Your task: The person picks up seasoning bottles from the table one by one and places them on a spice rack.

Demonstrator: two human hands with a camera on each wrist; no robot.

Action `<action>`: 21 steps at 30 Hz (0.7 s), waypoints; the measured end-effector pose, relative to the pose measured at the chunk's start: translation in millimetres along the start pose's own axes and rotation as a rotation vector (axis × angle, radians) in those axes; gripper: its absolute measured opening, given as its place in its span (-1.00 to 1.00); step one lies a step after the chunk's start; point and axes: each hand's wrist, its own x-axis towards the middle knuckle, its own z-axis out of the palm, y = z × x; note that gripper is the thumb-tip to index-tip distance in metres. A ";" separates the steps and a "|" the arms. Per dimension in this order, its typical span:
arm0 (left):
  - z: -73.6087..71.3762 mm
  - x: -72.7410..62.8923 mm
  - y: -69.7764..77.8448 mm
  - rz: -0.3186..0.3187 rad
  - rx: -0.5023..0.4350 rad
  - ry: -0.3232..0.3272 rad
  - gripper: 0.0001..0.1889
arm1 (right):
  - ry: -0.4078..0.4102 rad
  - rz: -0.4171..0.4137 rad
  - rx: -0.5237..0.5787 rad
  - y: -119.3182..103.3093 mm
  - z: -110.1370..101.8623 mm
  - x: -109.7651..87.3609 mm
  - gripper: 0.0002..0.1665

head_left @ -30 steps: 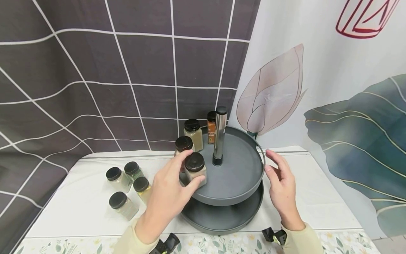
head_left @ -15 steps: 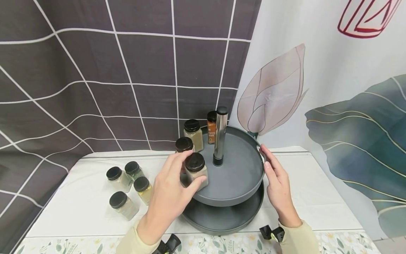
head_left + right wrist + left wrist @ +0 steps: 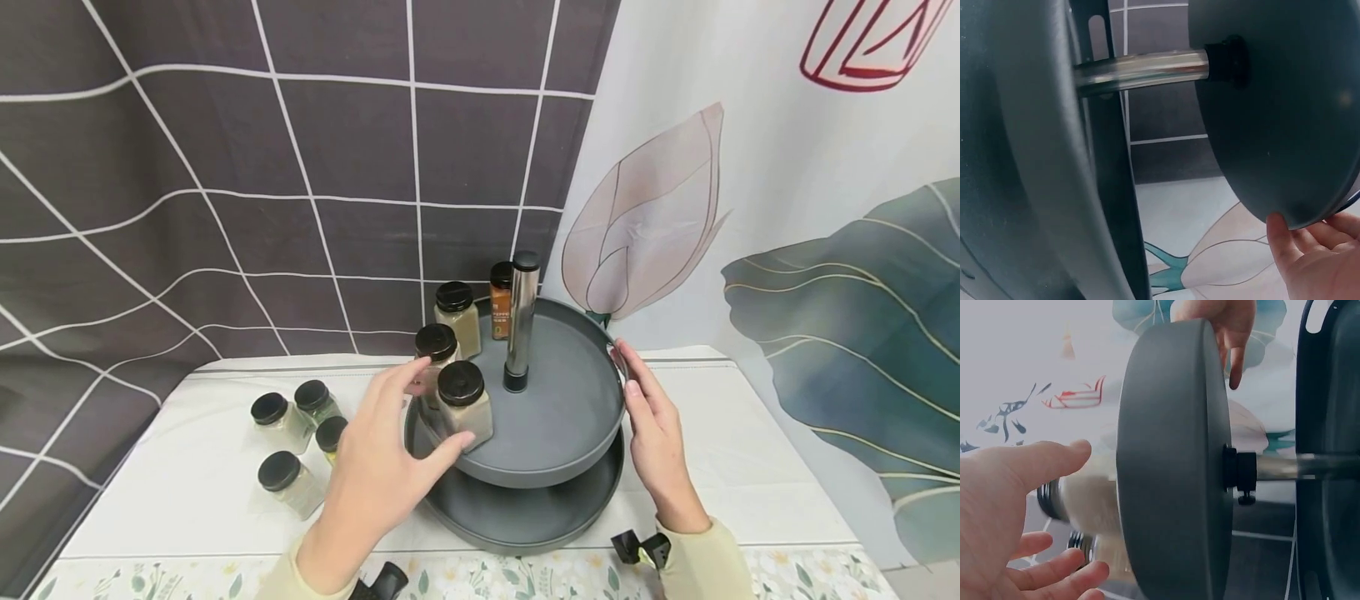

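Note:
A two-tier round grey spice rack point(image 3: 558, 433) with a metal post stands on the white table. My left hand point(image 3: 382, 454), fingers spread, is beside a square black-lidded spice jar point(image 3: 465, 408) on the upper tray's front left. In the left wrist view, a gap shows between the thumb point(image 3: 1054, 461) and the jar point(image 3: 1088, 500). Behind that jar stand another spice jar point(image 3: 437, 343), a pale-filled jar point(image 3: 459, 321) and an orange pepper jar point(image 3: 500, 304). My right hand point(image 3: 662, 433) holds the upper tray's right rim, its thumb point(image 3: 1280, 240) against the edge.
Several black-lidded spice jars point(image 3: 288, 483) stand on the white table point(image 3: 202, 492) to the left. A dark tiled-pattern cloth point(image 3: 337, 142) hangs behind. The lower tray point(image 3: 525, 517) sits under the upper one. A floral cloth edge point(image 3: 480, 575) runs along the front.
My left hand has let go of the front spice jar and drawn back leftward. My right hand has moved left, from beside the upper tray onto its rim.

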 end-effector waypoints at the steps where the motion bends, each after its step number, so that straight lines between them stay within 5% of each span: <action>1: -2.4 -1.6 -2.4 -0.012 0.013 0.002 -0.11 | -0.004 0.000 0.014 0.5 0.1 0.0 -0.47; 21: -52.1 -25.1 -59.2 -0.262 0.082 0.091 -0.07 | -0.032 0.006 0.056 2.3 -1.9 0.7 -0.47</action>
